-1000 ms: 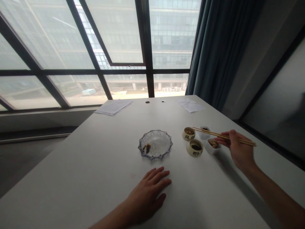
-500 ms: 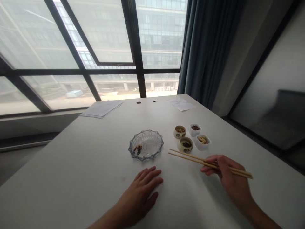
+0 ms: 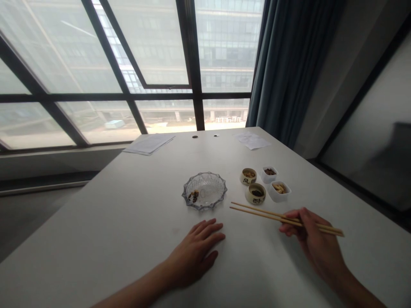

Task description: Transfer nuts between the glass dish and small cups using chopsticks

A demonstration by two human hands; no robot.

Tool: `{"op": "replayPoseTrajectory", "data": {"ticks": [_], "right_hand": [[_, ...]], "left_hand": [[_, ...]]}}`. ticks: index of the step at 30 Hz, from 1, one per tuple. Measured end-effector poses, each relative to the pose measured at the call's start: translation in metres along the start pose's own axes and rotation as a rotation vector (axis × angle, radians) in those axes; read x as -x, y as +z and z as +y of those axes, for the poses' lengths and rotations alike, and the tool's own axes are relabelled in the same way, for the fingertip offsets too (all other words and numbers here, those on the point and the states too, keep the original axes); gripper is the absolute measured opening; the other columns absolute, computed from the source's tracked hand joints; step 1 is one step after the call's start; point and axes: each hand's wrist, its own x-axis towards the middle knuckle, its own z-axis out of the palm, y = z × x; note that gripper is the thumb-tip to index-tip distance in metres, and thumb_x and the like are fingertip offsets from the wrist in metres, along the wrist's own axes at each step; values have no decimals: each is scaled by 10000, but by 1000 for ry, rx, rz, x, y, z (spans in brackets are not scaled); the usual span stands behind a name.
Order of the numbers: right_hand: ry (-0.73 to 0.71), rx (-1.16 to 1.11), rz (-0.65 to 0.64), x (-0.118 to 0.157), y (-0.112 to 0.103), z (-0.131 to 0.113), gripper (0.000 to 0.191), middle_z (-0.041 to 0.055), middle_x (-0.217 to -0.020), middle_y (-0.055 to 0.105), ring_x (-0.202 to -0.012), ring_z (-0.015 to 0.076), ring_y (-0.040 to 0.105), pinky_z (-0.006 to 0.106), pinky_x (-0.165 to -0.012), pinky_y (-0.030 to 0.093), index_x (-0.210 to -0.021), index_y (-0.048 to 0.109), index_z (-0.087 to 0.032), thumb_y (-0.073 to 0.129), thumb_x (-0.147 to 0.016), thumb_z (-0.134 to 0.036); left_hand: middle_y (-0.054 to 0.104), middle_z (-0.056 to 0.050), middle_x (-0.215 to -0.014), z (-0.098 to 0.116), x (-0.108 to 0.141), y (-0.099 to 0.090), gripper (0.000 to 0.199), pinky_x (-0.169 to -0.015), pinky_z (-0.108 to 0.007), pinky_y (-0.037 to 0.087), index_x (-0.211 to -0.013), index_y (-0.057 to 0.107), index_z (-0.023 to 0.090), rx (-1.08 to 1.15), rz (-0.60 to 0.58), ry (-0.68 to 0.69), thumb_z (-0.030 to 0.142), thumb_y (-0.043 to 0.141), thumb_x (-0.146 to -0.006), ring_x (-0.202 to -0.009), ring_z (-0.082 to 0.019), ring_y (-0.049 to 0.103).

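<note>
Chopsticks point(image 3: 272, 217) are grasped by the right hand point(image 3: 321, 246), the left hand point(image 3: 194, 254) unclenched; some pieces point(image 3: 193, 196) are held in the glass dish point(image 3: 213, 194), others in four containers point(image 3: 245, 181) point(image 3: 256, 201) point(image 3: 271, 178) point(image 3: 280, 198).

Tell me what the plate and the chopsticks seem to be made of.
Plate: looks like clear, glossy glass, given its see-through, faceted pattern, though clear plastic is possible.
Chopsticks: probably wood or bamboo with a smooth finish, judging by the yellowish-tan color.
</note>
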Motion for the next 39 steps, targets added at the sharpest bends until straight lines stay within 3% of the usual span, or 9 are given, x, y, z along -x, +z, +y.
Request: {"op": "replayPoseTrajectory", "data": {"ticks": [8, 14, 20, 25, 32, 39], "right_hand": [[-46, 11, -12, 4, 7, 2, 398, 115, -639, 739, -553, 200, 709, 267, -530, 590, -812, 764, -153, 683, -885, -536], [-156, 112, -27, 5, 6, 0, 336, 122, -795, 783, -680, 235, 760, 304, -614, 620, -888, 767, -165, 667, -918, -485], [-202, 173, -60, -11, 40, -13, 377, 124, -818, 787, -752, 273, 778, 342, -632, 648, -908, 772, -151, 674, -903, -515], [-245, 224, -238, -33, 86, -2, 369, 93, -795, 780, -700, 242, 768, 337, -615, 640, -883, 760, -167, 627, -936, -507], [-526, 435, -669, -56, 133, 9, 315, 62, -803, 733, -723, 196, 681, 315, -676, 557, -826, 759, -206, 564, -987, -393], [-538, 449, -793, -66, 155, 20, 316, 55, -826, 719, -753, 189, 670, 315, -723, 524, -821, 739, -206, 528, -1012, -344]], "left_hand": [[495, -37, -1528, 0, 0, 2, 465, -1201, -482, 306, -1385, 535, 309, -7, 9, 6, 214, 545, -930, -1459, -264, 363], [507, -39, -1515, 2, -1, 2, 466, -1201, -468, 301, -1377, 535, 303, 10, 46, 24, 208, 547, -921, -1449, -254, 381], [523, -50, -1497, 3, -1, 3, 449, -1203, -485, 288, -1344, 551, 294, 18, 42, 19, 218, 572, -902, -1444, -267, 391], [519, -46, -1501, 6, 0, 3, 447, -1206, -491, 276, -1339, 545, 293, 19, 33, 5, 226, 577, -899, -1449, -272, 382], [505, -44, -1516, 8, 1, 3, 434, -1215, -475, 254, -1351, 532, 287, 31, 44, 6, 275, 587, -920, -1464, -270, 357], [502, -45, -1520, 9, 2, 3, 423, -1217, -476, 252, -1362, 522, 288, 38, 44, 0, 326, 577, -944, -1464, -269, 359]]}}
